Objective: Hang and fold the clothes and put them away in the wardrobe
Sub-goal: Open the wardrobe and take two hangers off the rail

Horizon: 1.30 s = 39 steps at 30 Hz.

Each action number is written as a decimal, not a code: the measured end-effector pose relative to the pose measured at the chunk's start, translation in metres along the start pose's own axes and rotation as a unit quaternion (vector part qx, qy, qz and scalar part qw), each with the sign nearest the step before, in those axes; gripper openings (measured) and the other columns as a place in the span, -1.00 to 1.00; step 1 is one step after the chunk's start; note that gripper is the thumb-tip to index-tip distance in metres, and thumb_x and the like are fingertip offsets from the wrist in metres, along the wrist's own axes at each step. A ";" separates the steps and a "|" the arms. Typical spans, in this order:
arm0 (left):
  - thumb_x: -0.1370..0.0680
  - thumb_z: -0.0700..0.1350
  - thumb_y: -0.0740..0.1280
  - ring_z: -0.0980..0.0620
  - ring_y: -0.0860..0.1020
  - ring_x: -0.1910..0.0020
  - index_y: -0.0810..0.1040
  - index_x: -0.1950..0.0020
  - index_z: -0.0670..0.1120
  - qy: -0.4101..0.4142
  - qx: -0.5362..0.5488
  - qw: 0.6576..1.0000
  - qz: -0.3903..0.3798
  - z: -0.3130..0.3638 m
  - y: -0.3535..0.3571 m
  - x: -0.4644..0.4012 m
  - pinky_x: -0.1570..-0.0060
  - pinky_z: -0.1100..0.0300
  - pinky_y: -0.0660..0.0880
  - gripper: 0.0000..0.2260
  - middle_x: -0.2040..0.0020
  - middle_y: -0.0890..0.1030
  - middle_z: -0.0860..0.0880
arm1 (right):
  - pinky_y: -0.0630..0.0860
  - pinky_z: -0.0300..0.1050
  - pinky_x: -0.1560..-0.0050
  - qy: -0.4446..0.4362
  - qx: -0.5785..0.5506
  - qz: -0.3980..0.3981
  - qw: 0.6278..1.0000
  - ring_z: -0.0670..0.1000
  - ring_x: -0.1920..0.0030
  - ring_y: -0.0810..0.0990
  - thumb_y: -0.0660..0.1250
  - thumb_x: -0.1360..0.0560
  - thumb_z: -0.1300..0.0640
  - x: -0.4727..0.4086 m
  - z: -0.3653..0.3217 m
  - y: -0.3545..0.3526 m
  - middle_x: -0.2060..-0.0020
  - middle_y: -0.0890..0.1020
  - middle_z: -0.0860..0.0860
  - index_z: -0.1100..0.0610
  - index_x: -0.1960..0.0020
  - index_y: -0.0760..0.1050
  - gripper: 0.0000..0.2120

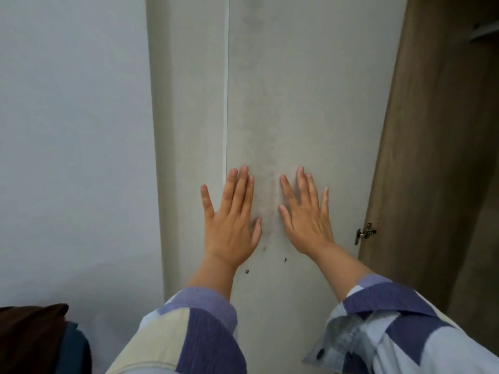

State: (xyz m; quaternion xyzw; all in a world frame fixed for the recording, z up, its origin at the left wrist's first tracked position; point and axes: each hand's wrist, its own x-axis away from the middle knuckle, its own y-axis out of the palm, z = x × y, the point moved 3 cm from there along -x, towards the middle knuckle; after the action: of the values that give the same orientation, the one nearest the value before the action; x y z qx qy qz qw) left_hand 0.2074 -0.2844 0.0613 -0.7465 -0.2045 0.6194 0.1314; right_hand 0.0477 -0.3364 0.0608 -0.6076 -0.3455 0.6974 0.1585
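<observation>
At about 7 o'clock in the view, a pile of dark clothes (35,338), brown over blue, lay against the white wall (73,130), well apart from both hands and not yet put away. To the right of the wall stood a narrow grey side panel (189,103), and next to it the grey wardrobe door (297,90), with a thin pale seam between them. The left hand (231,220) was spread flat on the door near this seam, fingers straight and pointing to 12 o'clock, holding nothing. The right hand (307,211) lay just beside it, also flat and open with nothing in it, so both palms seemed to press on the door. Two small screw holes (266,265) showed below the hands, at about 6 o'clock from them. At 3 o'clock a metal hinge (365,233) sat on the edge of the door, and beyond it the brown wooden inside (432,157) of the wardrobe was visible. I judged that the step was to move this door by pushing. To do it well, the push should be even from both palms, slow and kept away from the hinge side, so the fingers do not get caught at the seam.
</observation>
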 end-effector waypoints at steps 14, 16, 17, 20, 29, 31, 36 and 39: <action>-0.50 0.10 0.17 -0.06 -0.03 -0.55 0.02 -0.55 -0.18 0.005 0.103 0.995 0.016 -0.007 0.124 -0.070 -0.41 -0.33 -0.15 -0.28 -0.57 0.00 -0.13 | -0.10 0.31 -0.46 -0.008 0.070 0.069 0.995 0.10 -0.55 -0.15 0.00 -0.57 -0.05 -0.076 0.022 0.076 -0.55 -0.11 0.08 -0.07 -0.55 -0.14 -0.40; -0.50 0.10 0.17 -0.06 -0.02 -0.55 0.03 -0.55 -0.18 0.008 0.113 0.993 0.016 -0.005 0.139 -0.076 -0.41 -0.33 -0.15 -0.29 -0.57 0.01 -0.13 | -0.09 0.31 -0.46 -0.012 0.084 0.075 0.994 0.10 -0.54 -0.13 0.02 -0.57 -0.04 -0.082 0.026 0.084 -0.55 -0.09 0.08 -0.05 -0.55 -0.13 -0.40; -0.50 0.10 0.16 -0.06 -0.01 -0.55 0.04 -0.55 -0.18 0.011 0.115 0.993 0.015 -0.004 0.145 -0.079 -0.41 -0.33 -0.15 -0.29 -0.57 0.01 -0.13 | -0.09 0.31 -0.46 -0.014 0.089 0.078 0.993 0.11 -0.55 -0.12 0.02 -0.57 -0.04 -0.084 0.027 0.088 -0.55 -0.08 0.08 -0.04 -0.55 -0.12 -0.40; -0.50 0.10 0.12 -0.06 -0.02 -0.55 0.02 -0.55 -0.18 0.015 0.124 0.992 0.011 -0.002 0.160 -0.087 -0.41 -0.34 -0.13 -0.30 -0.57 0.00 -0.13 | -0.07 0.32 -0.45 -0.016 0.101 0.084 0.991 0.12 -0.55 -0.12 0.03 -0.57 -0.03 -0.093 0.029 0.096 -0.55 -0.07 0.10 -0.02 -0.55 -0.12 -0.39; -0.51 0.12 0.11 -0.08 -0.05 -0.55 -0.03 -0.55 -0.20 0.017 0.160 0.987 0.022 0.003 0.171 -0.090 -0.41 -0.35 -0.14 -0.29 -0.56 -0.05 -0.15 | -0.09 0.34 -0.45 -0.020 0.104 0.095 0.990 0.14 -0.55 -0.13 0.00 -0.58 -0.04 -0.097 0.032 0.101 -0.55 -0.08 0.11 -0.02 -0.56 -0.12 -0.40; -0.51 0.06 0.12 -0.07 -0.02 -0.55 0.01 -0.54 -0.21 0.021 0.184 0.982 0.030 0.004 0.165 -0.092 -0.41 -0.34 -0.12 -0.32 -0.56 0.01 -0.15 | -0.08 0.28 -0.47 -0.033 0.074 0.100 0.992 0.10 -0.55 -0.10 0.00 -0.59 -0.01 -0.096 0.032 0.093 -0.55 -0.03 0.09 -0.02 -0.55 -0.10 -0.42; -0.47 -0.12 0.17 -0.07 0.14 -0.52 0.23 -0.48 -0.25 0.134 0.324 0.927 0.133 0.045 0.112 -0.146 -0.46 -0.20 0.05 -0.42 -0.52 0.20 -0.18 | -0.06 0.15 -0.51 0.075 -0.028 0.211 0.974 0.01 -0.54 0.04 0.03 -0.59 0.13 -0.104 0.083 0.020 -0.52 0.17 0.05 0.06 -0.52 0.12 -0.51; -0.50 -0.13 0.14 -0.08 0.18 -0.51 0.27 -0.47 -0.25 0.173 0.400 0.887 0.155 0.094 0.071 -0.195 -0.48 -0.11 0.08 -0.46 -0.51 0.24 -0.17 | -0.07 0.16 -0.52 0.123 0.056 0.235 0.962 0.02 -0.53 0.10 0.07 -0.59 0.11 -0.105 0.130 -0.049 -0.50 0.24 0.03 0.06 -0.48 0.22 -0.55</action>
State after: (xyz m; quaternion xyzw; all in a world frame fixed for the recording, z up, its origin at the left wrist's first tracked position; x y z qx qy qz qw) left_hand 0.0963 -0.4434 0.1809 -0.7482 0.2048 0.5223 0.3543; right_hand -0.0647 -0.4065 0.1738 -0.7433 -0.1307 0.6529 0.0652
